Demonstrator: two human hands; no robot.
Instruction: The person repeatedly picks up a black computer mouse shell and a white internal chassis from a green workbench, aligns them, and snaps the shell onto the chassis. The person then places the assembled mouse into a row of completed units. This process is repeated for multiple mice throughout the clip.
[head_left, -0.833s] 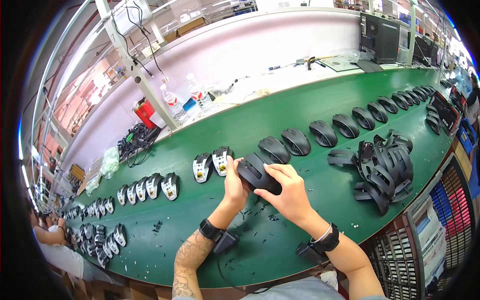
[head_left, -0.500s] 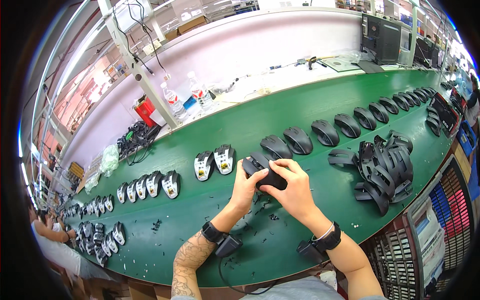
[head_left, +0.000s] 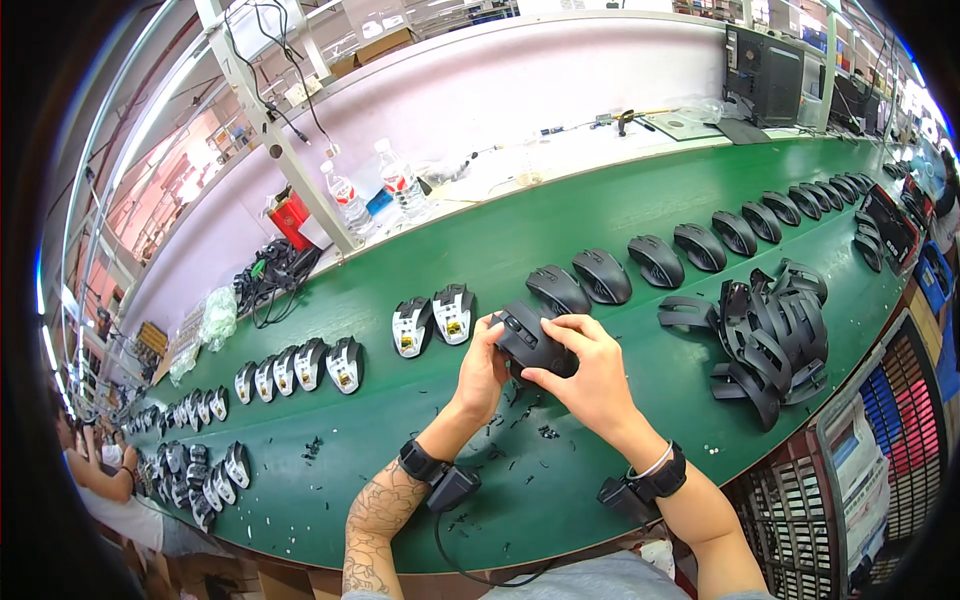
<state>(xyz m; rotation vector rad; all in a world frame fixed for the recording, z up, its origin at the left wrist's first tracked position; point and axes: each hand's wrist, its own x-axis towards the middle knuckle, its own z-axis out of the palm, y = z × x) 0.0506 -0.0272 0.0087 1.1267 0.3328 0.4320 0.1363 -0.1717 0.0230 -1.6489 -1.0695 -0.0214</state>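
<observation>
Gripping the mouse (head_left: 530,342) at left, the left hand (head_left: 482,382) is curled. The right hand (head_left: 593,372) pinches its rear between thumb and fingers.

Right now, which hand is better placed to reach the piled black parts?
Probably the right hand: it's nearer the piled black parts; the left hand is on the far side of the black mouse both hold.
</observation>
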